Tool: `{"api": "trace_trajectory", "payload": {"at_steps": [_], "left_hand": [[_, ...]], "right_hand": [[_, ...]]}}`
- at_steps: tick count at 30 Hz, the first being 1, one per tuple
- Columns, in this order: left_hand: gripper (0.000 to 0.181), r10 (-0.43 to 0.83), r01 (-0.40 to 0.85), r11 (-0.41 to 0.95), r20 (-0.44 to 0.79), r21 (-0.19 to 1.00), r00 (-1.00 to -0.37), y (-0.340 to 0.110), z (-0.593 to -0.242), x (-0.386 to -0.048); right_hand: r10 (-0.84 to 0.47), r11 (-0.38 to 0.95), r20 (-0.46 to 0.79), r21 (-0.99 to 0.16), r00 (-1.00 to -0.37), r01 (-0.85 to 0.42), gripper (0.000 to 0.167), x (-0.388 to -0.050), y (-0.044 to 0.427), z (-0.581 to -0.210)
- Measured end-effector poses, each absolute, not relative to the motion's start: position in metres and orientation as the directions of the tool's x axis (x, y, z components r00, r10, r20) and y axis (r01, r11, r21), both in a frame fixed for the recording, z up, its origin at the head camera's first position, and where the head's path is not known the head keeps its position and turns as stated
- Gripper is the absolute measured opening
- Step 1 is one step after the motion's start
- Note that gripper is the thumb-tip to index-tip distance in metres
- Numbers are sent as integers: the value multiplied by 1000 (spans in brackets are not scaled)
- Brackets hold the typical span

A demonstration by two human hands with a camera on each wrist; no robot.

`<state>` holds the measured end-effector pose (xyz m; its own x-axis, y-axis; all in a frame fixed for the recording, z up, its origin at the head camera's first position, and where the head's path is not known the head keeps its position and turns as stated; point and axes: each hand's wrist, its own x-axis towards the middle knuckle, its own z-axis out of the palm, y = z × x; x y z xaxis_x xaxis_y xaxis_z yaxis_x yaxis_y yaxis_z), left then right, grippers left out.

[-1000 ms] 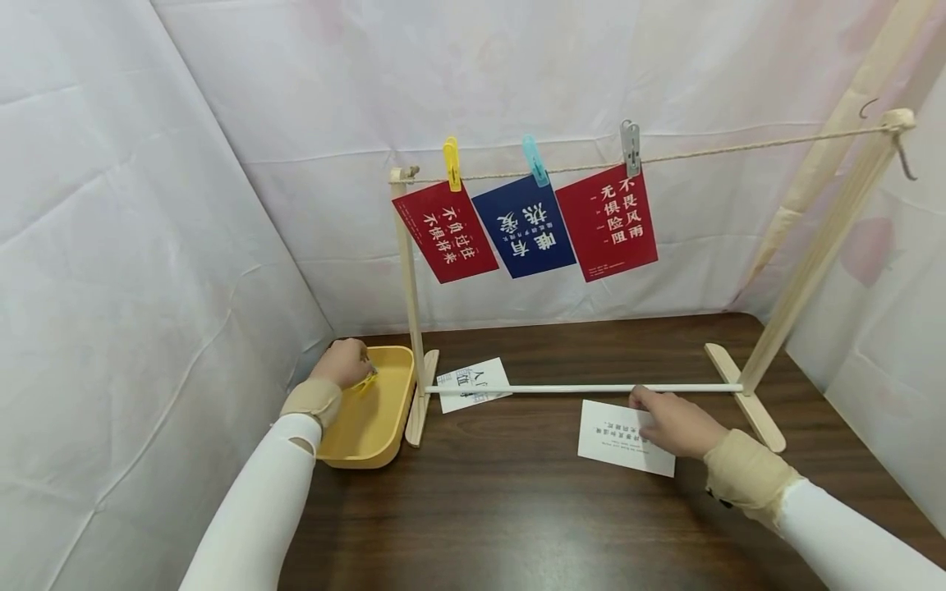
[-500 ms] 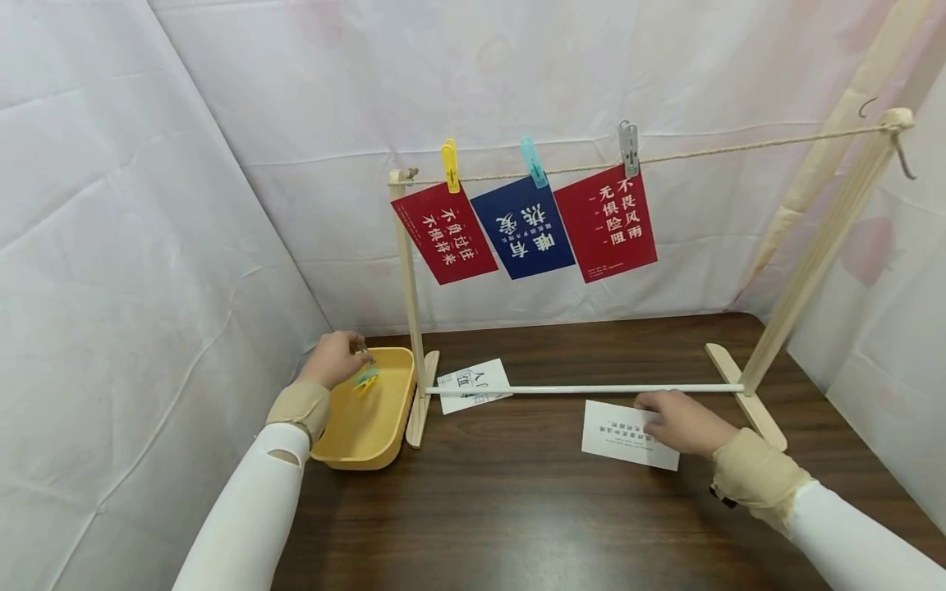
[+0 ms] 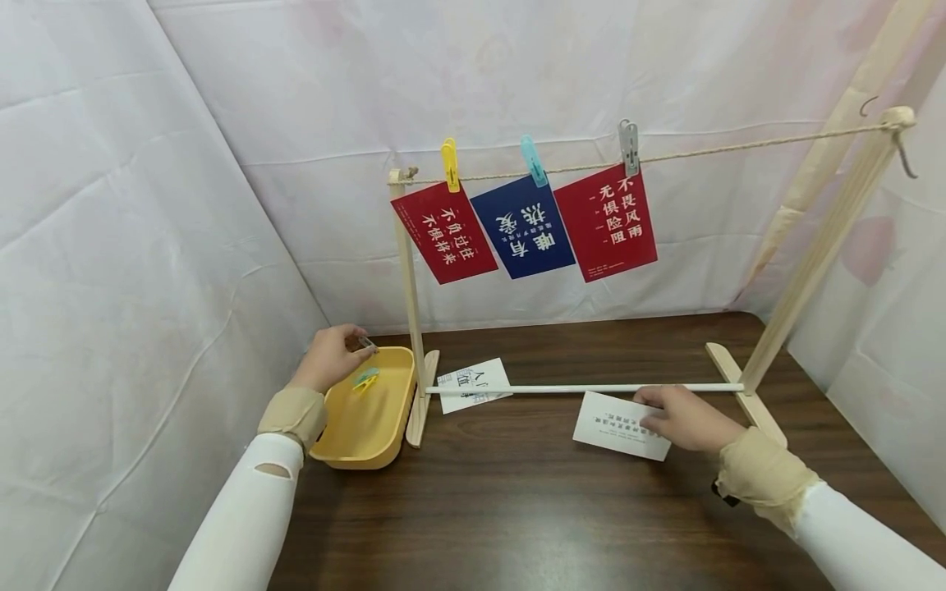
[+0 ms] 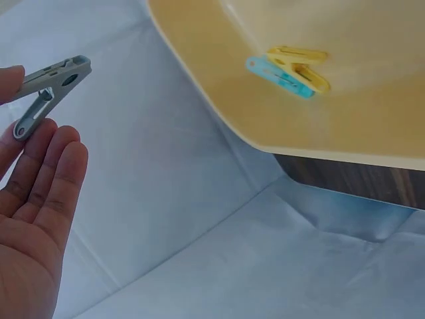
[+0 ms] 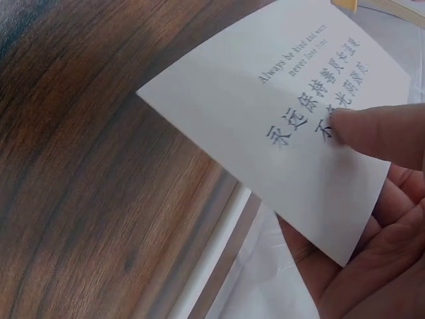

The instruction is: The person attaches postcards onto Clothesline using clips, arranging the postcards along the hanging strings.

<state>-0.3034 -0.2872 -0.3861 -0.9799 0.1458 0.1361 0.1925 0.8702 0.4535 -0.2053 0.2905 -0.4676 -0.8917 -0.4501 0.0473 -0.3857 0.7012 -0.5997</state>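
Over the back left of the yellow tray point(image 3: 402, 410), my left hand point(image 3: 330, 359) pinches a grey clothespin point(image 4: 56, 86) between thumb and forefinger, its other fingers extended. Two more clothespins, one yellow point(image 4: 302, 63) and one blue point(image 4: 280, 76), lie together inside the tray. At the right, my right hand point(image 3: 686, 420) grips a white card point(image 3: 619, 423) with printed text, the thumb on its face and the fingers behind. The card is tilted above the table in the right wrist view. Another white card point(image 3: 473, 398) lies flat near the left foot of the rack.
A wooden rack with a white crossbar point(image 3: 547, 389) carries a rope point(image 3: 761, 146). From it hang a red card point(image 3: 447, 238), a blue card point(image 3: 523, 234) and a second red card point(image 3: 608, 226), each under a clothespin. White cloth point(image 3: 185, 271) surrounds the dark wooden table point(image 3: 502, 509).
My left hand has risen out of the tray with the grey clothespin, moving up and slightly left. The right hand has lifted and tilted the white card a little.
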Motion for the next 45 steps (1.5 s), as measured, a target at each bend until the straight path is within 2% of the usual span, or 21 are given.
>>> {"api": "trace_trajectory", "payload": {"at_steps": [7, 16, 23, 28, 45], "left_hand": [[41, 174, 232, 864, 167, 446, -970, -283, -378, -297], [41, 197, 320, 824, 293, 468, -936, -272, -362, -289], [40, 212, 368, 812, 359, 454, -909, -262, -350, -283], [36, 223, 409, 800, 415, 439, -882, -256, -341, -278], [31, 282, 459, 773, 411, 438, -867, -229, -311, -261]], "right_hand": [[-427, 674, 84, -635, -900, -378, 12, -205, 289, -464], [-377, 645, 173, -656, -910, -391, 12, -205, 289, -462], [-328, 647, 208, -661, -922, -379, 7, -205, 287, -462], [-307, 643, 226, -666, -924, -377, 10, -205, 287, -458], [-234, 598, 312, -701, -921, -390, 13, -209, 290, -451]]}}
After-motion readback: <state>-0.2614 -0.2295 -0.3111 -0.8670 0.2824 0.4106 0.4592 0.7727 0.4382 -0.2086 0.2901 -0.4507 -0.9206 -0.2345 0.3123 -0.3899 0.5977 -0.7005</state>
